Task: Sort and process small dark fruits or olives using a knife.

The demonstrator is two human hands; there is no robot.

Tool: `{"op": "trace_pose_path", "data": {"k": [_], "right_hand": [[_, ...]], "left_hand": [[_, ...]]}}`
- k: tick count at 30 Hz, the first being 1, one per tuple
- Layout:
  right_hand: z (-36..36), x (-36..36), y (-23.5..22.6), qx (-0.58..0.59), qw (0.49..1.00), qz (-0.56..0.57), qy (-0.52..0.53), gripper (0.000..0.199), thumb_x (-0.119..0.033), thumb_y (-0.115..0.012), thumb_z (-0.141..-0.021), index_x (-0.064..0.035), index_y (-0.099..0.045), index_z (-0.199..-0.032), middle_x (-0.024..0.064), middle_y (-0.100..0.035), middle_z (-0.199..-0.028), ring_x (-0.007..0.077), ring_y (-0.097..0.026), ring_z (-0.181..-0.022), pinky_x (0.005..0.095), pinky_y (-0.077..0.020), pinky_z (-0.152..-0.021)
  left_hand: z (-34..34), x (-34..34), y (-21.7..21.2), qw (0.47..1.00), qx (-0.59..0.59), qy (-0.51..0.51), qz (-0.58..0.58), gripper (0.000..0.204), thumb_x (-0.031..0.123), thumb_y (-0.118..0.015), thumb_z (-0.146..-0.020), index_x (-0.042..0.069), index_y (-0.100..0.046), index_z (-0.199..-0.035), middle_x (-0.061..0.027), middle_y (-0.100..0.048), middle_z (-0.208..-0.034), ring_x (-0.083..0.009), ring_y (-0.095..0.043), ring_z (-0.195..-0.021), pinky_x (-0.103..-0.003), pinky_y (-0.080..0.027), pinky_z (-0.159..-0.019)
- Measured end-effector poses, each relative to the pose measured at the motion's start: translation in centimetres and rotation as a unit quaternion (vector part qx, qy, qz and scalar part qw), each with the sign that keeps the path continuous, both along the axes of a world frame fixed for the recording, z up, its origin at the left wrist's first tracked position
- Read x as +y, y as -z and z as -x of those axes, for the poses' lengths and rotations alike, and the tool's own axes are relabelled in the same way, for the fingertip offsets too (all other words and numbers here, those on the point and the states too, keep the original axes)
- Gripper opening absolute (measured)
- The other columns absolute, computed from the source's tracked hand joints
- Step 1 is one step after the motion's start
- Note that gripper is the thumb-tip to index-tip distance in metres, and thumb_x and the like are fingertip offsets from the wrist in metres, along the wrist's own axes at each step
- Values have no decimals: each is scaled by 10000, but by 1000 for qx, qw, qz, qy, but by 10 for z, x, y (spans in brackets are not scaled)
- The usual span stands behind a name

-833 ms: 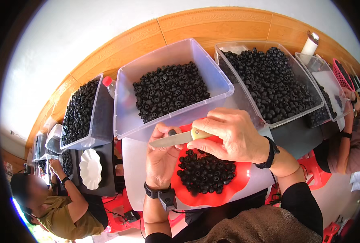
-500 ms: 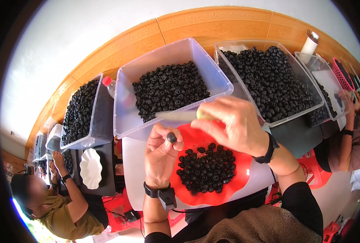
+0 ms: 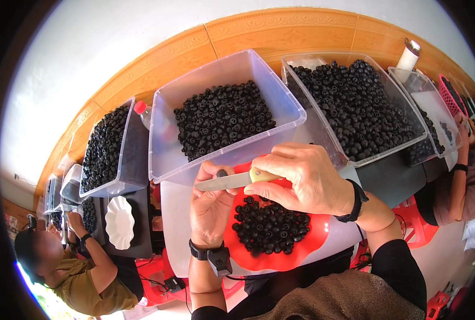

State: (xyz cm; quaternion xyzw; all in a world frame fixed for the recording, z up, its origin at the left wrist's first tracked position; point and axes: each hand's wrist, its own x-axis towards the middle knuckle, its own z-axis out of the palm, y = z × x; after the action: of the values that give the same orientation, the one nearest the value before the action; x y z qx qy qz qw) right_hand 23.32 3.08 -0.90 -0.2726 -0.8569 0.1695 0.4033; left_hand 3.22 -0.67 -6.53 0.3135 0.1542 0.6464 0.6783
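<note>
Between the thumb and fingers of my left hand point(image 3: 208, 216) is a small black olive-like fruit point(image 3: 222, 174). My right hand point(image 3: 317, 184) is closed around the pale yellow-green handle of a small knife point(image 3: 224, 183). Its blade points left and lies across the left fingers, close against the fruit; whether it cuts into it I cannot tell. Below both hands, a red wavy-rimmed plate point(image 3: 317, 237) bears a pile of the same black fruits point(image 3: 269, 226), several with ring-like cut ends. The right hand covers part of the plate's far rim.
Just beyond my hands stands a clear bin point(image 3: 227, 144) of cut-ended black fruits. To its right is another bin point(image 3: 419, 134) of fruits. Left are a further filled bin point(image 3: 121, 160), a red-capped bottle point(image 3: 142, 113) and a white scalloped dish point(image 3: 119, 221). Co-workers sit at both sides.
My right hand has come down slightly, bringing the knife blade from above the left hand onto the fruit in its fingers. My left hand stays nearly in place.
</note>
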Motion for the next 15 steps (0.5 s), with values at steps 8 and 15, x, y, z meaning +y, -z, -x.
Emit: {"op": "trace_pose_path", "data": {"k": [8, 15], "right_hand": [[-4, 11, 2, -13, 997, -43, 60, 226, -216, -778, -747, -51, -650, -833, 73, -586, -670, 259, -581, -600, 347, -447, -521], [-1, 8, 5, 49, 999, 4, 10, 252, -186, -791, -735, -14, -639, -838, 87, -606, -699, 260, -580, -589, 334, -455, -538]], "left_hand": [[0, -3, -1, 1000, 10, 6, -8, 204, 63, -660, -846, 52, -541, -1012, -95, -576, -909, -170, -528, -833, -268, -429, -721], [-2, -4, -3, 1000, 14, -13, 12, 172, 68, -636, -870, 54, -529, -1004, -111, -582, -935, -160, -521, -827, -266, -424, -730]]}}
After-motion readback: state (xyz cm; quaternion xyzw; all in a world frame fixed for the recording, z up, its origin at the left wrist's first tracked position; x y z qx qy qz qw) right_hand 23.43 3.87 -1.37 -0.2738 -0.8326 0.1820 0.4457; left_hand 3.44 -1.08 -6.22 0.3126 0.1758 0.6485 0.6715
